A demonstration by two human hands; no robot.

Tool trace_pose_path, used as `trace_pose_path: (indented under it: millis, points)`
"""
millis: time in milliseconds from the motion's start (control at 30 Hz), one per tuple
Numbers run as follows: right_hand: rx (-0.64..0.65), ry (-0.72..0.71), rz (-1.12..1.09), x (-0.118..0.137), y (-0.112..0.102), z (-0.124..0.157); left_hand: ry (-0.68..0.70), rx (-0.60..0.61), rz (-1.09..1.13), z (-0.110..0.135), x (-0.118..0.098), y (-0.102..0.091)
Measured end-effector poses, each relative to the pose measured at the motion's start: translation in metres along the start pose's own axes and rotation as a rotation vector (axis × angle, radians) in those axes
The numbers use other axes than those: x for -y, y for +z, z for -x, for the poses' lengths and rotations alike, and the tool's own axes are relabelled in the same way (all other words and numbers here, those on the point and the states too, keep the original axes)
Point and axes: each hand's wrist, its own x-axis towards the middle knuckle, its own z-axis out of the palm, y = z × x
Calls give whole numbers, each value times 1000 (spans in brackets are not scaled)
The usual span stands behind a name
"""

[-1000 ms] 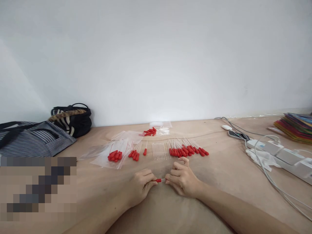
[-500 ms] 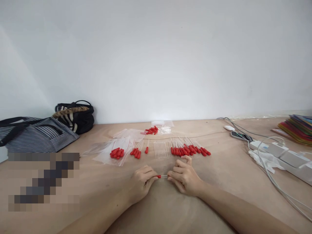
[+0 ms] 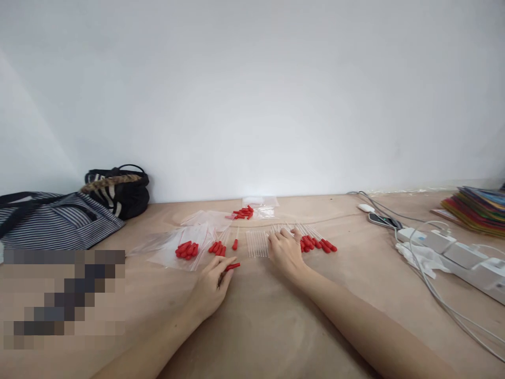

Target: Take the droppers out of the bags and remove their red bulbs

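My left hand pinches a red rubber dropper bulb, its narrow end pointing right; no glass tube shows in it. My right hand lies at the right end of a row of bare glass tubes, fingers bent down. Its fingertips and anything in them are hidden. Beyond and right of it lie glass droppers with red bulbs, partly covered by the hand. Left of the row are a single dropper and a small group of droppers. Loose red bulbs rest on clear plastic bags.
Farther back, more red bulbs lie by a clear bag of tubes. At left stand a striped bag and a black bag. A power strip with cables, a dark device and stacked colourful packets are at right.
My hands have parted, and the tube between them no longer shows. The left moved left and slightly away with the bulb; the right moved forward to the tube row, over some droppers.
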Motion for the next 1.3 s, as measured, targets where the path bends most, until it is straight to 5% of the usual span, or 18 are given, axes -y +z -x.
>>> trace_pose_path:
  millis: [133,300,533,767,1100,1167,1300]
  points:
    - [76,0,41,9,5,-15,-93,-110,-39,-5,16,-11]
    - [121,-14,52,10,10,-12,-280,-211,-282,-17,45,-50]
    - [123,-34,54,12,10,-8,-569,-179,-447,-21,79,-86]
    - [-187,-153,8,4,4,22,-799,-81,-384,-20,91,-91]
    - [-330,-235,-64,-15,-4,51,-768,-66,-519,-17,94,-94]
    - [-336,-246,-74,-13,-4,50,-662,-138,-577,-17,85,-90]
    - [-336,-274,-95,-10,-3,48,-206,-214,-595,-23,48,-61]
